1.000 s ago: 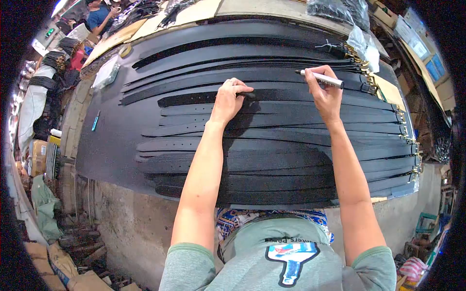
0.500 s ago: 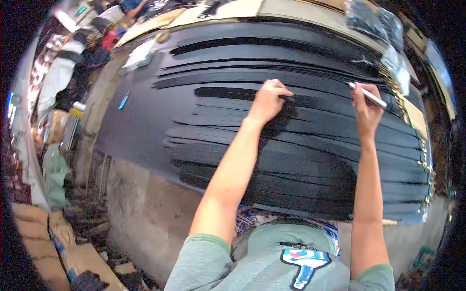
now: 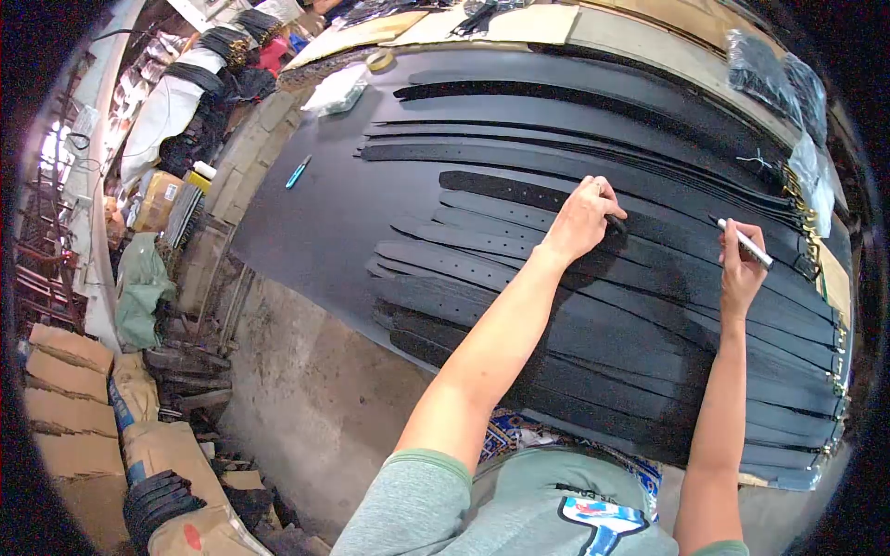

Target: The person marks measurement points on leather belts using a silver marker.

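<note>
Many black belts lie side by side across a dark table [image 3: 287, 213], with punched holes towards their left ends and metal buckles [image 3: 805, 218] along the right. My left hand [image 3: 584, 221] is closed in a pinch over one black belt [image 3: 501, 187], which lies with its rough dark face up. Its fingertips press at a dark edge there, and the exact grip is partly hidden. To the right, my right hand [image 3: 742, 269] holds a white marker pen [image 3: 744, 242], its dark tip pointing up and left, just above the belts.
A blue cutter knife [image 3: 298, 172] lies on the table's left part. Further back are a white plastic packet [image 3: 336, 90] and a tape roll [image 3: 379, 61]. Clear plastic bags [image 3: 762, 76] sit at the far right. Cardboard [image 3: 69, 398] is stacked at lower left.
The whole scene has shifted right and down as my head turned. My left hand stays at the same belt; the pen in my right hand is slightly nearer to it.
</note>
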### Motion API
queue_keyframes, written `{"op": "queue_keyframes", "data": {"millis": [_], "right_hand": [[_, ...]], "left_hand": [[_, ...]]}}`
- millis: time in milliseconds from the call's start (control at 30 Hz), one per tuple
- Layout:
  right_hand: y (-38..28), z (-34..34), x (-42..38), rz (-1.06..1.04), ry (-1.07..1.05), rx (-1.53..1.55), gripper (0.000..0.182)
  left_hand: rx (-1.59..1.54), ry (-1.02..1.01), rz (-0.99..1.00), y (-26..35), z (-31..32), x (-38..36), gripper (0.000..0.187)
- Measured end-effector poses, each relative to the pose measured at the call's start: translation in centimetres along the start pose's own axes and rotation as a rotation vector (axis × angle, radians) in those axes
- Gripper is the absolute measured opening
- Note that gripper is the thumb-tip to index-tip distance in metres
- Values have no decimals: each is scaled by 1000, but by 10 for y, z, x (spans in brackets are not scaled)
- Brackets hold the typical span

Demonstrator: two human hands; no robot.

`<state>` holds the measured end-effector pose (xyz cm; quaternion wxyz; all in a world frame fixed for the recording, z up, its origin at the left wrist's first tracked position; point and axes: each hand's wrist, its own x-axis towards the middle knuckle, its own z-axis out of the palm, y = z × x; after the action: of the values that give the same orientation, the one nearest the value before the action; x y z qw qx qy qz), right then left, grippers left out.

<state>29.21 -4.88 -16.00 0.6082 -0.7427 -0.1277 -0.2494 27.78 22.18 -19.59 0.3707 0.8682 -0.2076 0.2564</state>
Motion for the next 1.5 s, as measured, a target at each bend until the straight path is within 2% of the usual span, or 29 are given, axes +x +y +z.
{"op": "queue_keyframes", "data": {"millis": [100,300,400,633,833,1067,1300,1400,1500], "right_hand": [[1,0,1,-19,11,11,12],[-2,-1,0,-16,16,-4,10],[-7,1,-2,-13,33,-12,10],[-7,2,2,35,33,32,11],[0,2,7,34,70,48,13],[-5,4,4,61,65,52,13],[-5,2,3,52,59,44,13],[-7,1,4,46,52,28,12],[-4,-1,5,69,26,58,13]], "left_hand": [[15,5,0,-1,1,1,35],[-34,-89,-16,7,4,1,22],[-58,-107,-2,14,4,0,24],[-133,-322,115,32,4,1,26],[-121,-309,140,29,3,1,25],[-74,-89,67,26,5,5,27],[-89,-78,-65,30,5,4,35],[-135,-172,-124,30,0,7,34],[-116,-90,-19,33,-1,6,29]]}}
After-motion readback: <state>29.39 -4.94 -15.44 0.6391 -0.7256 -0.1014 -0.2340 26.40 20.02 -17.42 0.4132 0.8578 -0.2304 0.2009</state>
